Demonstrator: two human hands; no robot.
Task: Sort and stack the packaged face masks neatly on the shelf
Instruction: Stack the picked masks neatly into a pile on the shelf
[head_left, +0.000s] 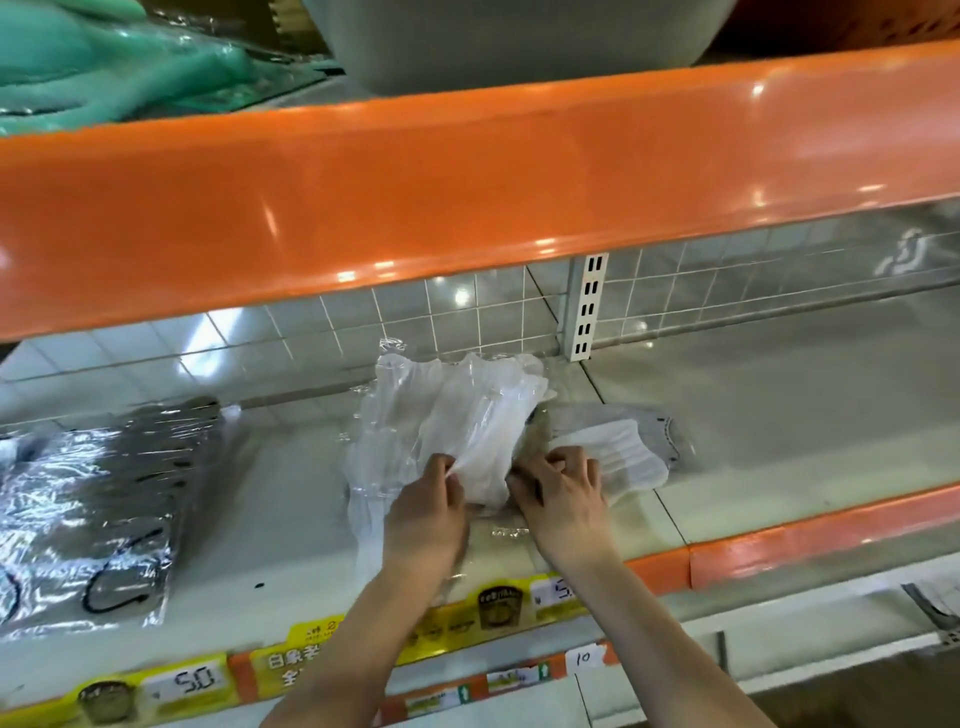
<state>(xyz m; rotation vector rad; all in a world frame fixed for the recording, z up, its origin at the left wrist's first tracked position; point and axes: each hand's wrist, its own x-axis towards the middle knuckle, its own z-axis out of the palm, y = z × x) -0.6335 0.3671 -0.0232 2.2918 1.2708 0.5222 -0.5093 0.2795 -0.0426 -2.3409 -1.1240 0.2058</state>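
- The bundle of white face mask packs (447, 415) sits mid-shelf, a bit crumpled and propped up at the far end, clear wrappers all bunched together.
- Left hand (428, 512) pinches the near edge of that bundle, fingers curled into the plastic.
- Right hand (563, 499) is right beside it, fingers curled too, gripping the bundle's near right corner as far as I can tell.
- Just right of the hands lies a single white mask pack (618, 457), flat, partly tucked under the right hand, so can't say if it's being held as well.
- Way over on the left is a pile of dark grey mask packs (98, 493), already lying flat-ish, well apart from the white ones.
- All of it is on the pale shelf board (779, 415); orange shelf edge (467, 197) above, yellow price tags (192, 680) along the near lip.
- My read: this is the squaring-up step for the white stack, colours mostly sorted already.
- Next move probably needs both hands to flatten the bundle down and line up the edges, then slide the stray pack on top. Slippery wrappers could fan out, so go gently.
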